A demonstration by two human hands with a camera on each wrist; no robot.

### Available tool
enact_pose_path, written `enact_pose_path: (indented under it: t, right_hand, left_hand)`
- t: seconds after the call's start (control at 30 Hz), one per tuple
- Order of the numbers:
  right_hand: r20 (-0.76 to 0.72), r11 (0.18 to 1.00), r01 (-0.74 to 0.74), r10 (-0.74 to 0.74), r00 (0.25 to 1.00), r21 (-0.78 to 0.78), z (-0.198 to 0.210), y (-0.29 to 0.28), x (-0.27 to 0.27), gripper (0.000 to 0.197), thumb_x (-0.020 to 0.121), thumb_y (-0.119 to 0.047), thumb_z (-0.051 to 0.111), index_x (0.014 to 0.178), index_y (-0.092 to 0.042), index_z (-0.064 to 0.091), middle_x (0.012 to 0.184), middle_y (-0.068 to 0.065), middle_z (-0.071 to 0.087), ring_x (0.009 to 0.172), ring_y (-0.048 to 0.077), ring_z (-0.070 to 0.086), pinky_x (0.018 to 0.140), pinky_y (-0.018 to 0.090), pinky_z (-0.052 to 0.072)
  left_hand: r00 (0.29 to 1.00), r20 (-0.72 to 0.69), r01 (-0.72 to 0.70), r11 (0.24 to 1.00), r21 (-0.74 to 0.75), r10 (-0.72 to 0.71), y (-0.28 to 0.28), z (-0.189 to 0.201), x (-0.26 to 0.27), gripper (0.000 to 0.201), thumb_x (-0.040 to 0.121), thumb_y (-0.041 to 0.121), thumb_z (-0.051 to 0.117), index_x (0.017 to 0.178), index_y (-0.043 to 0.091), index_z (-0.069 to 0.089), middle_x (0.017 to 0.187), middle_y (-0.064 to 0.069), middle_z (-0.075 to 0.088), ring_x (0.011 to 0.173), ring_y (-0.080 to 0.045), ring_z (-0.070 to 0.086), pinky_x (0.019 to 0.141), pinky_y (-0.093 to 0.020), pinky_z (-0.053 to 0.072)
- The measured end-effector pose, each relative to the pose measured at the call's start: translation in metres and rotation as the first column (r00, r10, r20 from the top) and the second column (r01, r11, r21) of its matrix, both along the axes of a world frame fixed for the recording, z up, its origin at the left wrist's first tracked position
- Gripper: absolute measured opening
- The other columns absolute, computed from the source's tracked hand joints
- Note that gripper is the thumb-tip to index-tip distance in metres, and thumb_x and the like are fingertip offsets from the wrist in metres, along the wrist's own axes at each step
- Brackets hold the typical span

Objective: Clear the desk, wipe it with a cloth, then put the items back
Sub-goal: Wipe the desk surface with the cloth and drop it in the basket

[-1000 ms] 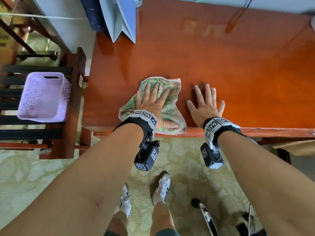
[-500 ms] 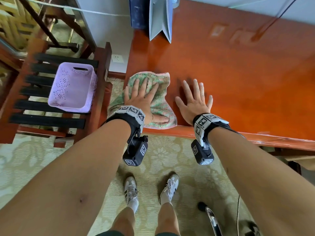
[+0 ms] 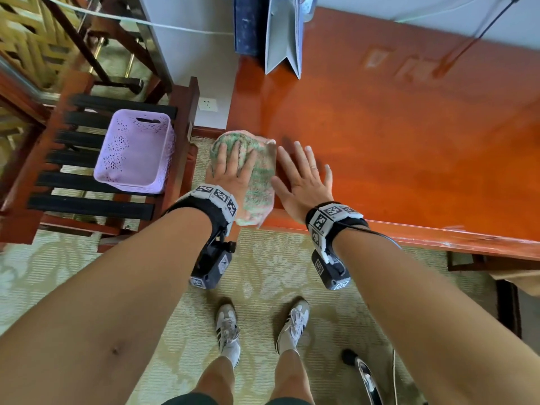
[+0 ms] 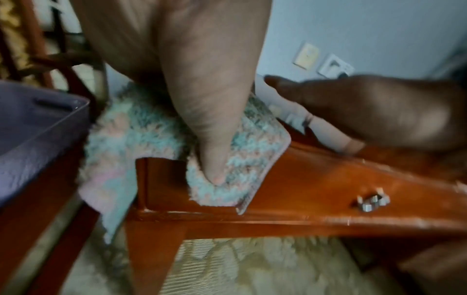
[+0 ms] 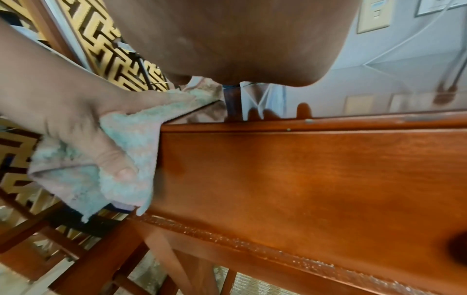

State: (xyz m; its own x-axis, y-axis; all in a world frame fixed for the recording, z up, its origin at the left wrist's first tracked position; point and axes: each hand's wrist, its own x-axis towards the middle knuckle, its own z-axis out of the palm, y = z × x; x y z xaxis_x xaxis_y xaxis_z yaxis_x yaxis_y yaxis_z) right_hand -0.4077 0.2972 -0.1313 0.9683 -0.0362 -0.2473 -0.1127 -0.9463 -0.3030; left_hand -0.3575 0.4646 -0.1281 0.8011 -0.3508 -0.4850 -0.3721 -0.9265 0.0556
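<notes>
A fluffy green-and-pink cloth (image 3: 260, 176) lies on the front left corner of the glossy red-brown desk (image 3: 409, 141) and droops over its edges. My left hand (image 3: 233, 171) presses flat on it with spread fingers. In the left wrist view the thumb (image 4: 209, 139) pushes the cloth (image 4: 141, 127) down over the desk's front face. My right hand (image 3: 304, 179) lies flat on the bare desktop just right of the cloth, fingers spread, holding nothing. The right wrist view shows the cloth (image 5: 126, 135) under my left hand (image 5: 63, 111) at the corner.
A lilac plastic basket (image 3: 134, 150) sits on a slatted wooden chair (image 3: 43, 171) left of the desk. A white paper bag (image 3: 283, 33) and a dark blue box (image 3: 248, 24) stand at the desk's back left. A cable (image 3: 473, 33) hangs at the back right. A drawer knob (image 4: 371, 199) sticks out below.
My left hand has slid the cloth leftward to the desk's front left corner, where it now hangs over the edge. My right hand has followed to the left, staying flat on the desktop.
</notes>
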Motion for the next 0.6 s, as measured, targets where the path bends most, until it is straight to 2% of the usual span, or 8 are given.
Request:
enact_pose_path:
  t: [0.07,0.13,0.23,0.33,0.4,0.5,0.53,0.6]
  right_hand:
    - [0.019,0.999,-0.049,0.048,0.999,0.024,0.003,0.008,-0.001,0.062,0.097,-0.06,0.02,0.15,-0.045,-0.008,0.16,-0.014,-0.018,0.146,0.008,-0.02,0.116,0.052,-0.009]
    - [0.024,0.997,-0.081,0.08,0.996,0.018,0.006,0.011,-0.002,0.064,0.096,-0.06,0.023,0.15,-0.045,-0.008,0.16,-0.014,-0.018,0.146,0.008,-0.019,0.117,0.051,-0.008]
    - [0.018,0.996,-0.083,0.082,0.996,0.017,0.011,0.009,-0.002,0.065,0.096,-0.061,0.025,0.15,-0.046,-0.007,0.16,-0.014,-0.018,0.146,0.008,-0.019,0.118,0.051,-0.006]
    - [0.001,0.997,-0.039,0.039,0.999,0.062,0.017,0.005,-0.003,0.066,0.095,-0.064,0.026,0.15,-0.046,-0.005,0.16,-0.015,-0.017,0.146,0.008,-0.019,0.118,0.051,-0.005]
    - [0.018,0.995,-0.058,0.057,0.998,0.082,0.024,0.006,-0.004,0.071,0.093,-0.065,0.031,0.15,-0.045,-0.006,0.16,-0.015,-0.017,0.147,0.009,-0.018,0.118,0.051,-0.003]
    - [0.124,0.983,-0.162,0.151,0.981,0.082,0.04,0.009,-0.005,0.086,0.088,-0.057,0.049,0.151,-0.042,-0.008,0.161,-0.014,-0.012,0.148,0.011,-0.011,0.117,0.05,0.0]
    - [0.154,0.98,-0.173,0.157,0.976,0.1,0.045,0.008,-0.004,0.089,0.087,-0.051,0.053,0.151,-0.04,-0.007,0.161,-0.013,-0.008,0.149,0.012,-0.007,0.117,0.05,0.003]
    - [0.167,0.973,-0.147,0.117,0.979,0.179,0.052,0.003,-0.001,0.088,0.087,-0.038,0.056,0.153,-0.036,-0.003,0.162,-0.01,0.003,0.149,0.016,0.008,0.118,0.049,0.014]
  left_hand:
    - [0.997,0.027,0.076,0.996,0.052,-0.077,0.003,0.01,-0.001,0.101,0.09,0.016,0.058,0.148,0.022,-0.025,0.153,-0.013,-0.032,0.141,-0.036,-0.027,0.118,-0.047,0.013]
    - [0.988,-0.01,0.156,0.98,0.12,-0.156,0.001,0.028,0.0,0.093,0.09,0.004,0.052,0.15,0.018,-0.018,0.155,-0.018,-0.025,0.142,-0.04,-0.02,0.117,-0.045,0.019]
    - [0.984,-0.037,0.177,0.97,0.166,-0.173,-0.007,0.056,0.005,0.082,0.085,-0.001,0.055,0.151,0.018,0.01,0.153,-0.02,0.005,0.141,-0.044,0.006,0.108,-0.047,0.032]
    - [0.985,-0.099,0.149,0.985,0.089,-0.14,-0.013,0.074,0.014,0.042,0.087,0.007,0.057,0.128,0.01,0.048,0.127,-0.018,0.043,0.118,-0.037,0.045,0.093,-0.04,0.044]
    - [0.991,-0.114,0.073,0.997,-0.027,-0.076,-0.016,0.08,0.017,0.025,0.09,0.011,0.055,0.112,0.003,0.061,0.108,-0.014,0.06,0.099,-0.032,0.06,0.089,-0.037,0.05]
    - [0.98,-0.136,-0.18,0.945,-0.272,0.147,-0.03,0.085,0.019,0.026,0.092,0.009,0.05,0.114,0.004,0.064,0.112,-0.011,0.065,0.105,-0.032,0.061,0.09,-0.036,0.049]
    - [0.957,-0.177,-0.28,0.891,-0.358,0.229,-0.036,0.084,0.02,0.028,0.093,0.01,0.049,0.116,0.005,0.063,0.113,-0.01,0.064,0.106,-0.031,0.061,0.088,-0.035,0.047]
    - [0.883,-0.308,-0.468,0.716,-0.518,0.354,-0.049,0.078,0.021,0.032,0.09,0.01,0.05,0.121,0.009,0.057,0.115,-0.004,0.061,0.107,-0.025,0.059,0.089,-0.033,0.046]
